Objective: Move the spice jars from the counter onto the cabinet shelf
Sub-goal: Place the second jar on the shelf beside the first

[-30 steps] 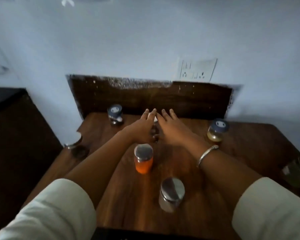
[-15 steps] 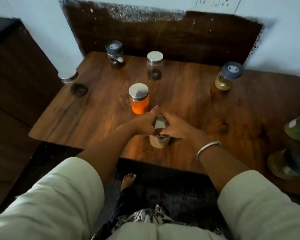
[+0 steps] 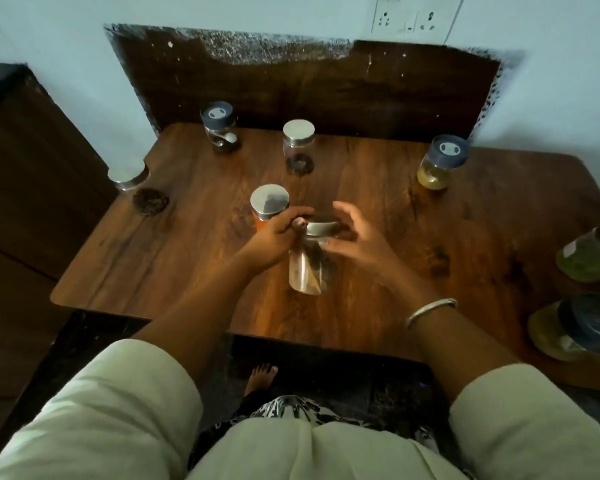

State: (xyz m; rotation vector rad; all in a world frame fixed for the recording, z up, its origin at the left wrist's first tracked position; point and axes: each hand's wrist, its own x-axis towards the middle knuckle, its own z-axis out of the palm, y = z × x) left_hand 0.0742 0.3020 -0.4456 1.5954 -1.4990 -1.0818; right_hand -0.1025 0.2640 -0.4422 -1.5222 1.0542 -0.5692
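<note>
A clear jar with a steel lid [image 3: 309, 268] is between my two hands, over the middle of the wooden counter [image 3: 174, 247]. My left hand [image 3: 274, 239] grips its neck from the left. My right hand [image 3: 355, 237], blurred, curls around the lid from the right. Just behind my left hand stands an orange jar with a steel lid [image 3: 269, 206]. Farther back are a clear steel-lidded jar [image 3: 298, 147], a blue-lidded jar with dark contents [image 3: 219, 128] and a blue-lidded jar of yellow spice [image 3: 439, 164]. No cabinet shelf shows.
A steel-lidded jar [image 3: 128, 174] stands at the counter's left edge, next to a dark cabinet [image 3: 32, 174]. Two larger jars, one green [image 3: 591, 259] and one dark-lidded [image 3: 577, 332], sit at the right edge. A dark backboard [image 3: 326, 91] closes the rear.
My hands came back from the rear steel-lidded jar to the nearest clear jar and closed on it. My view tipped down toward the counter's front edge.
</note>
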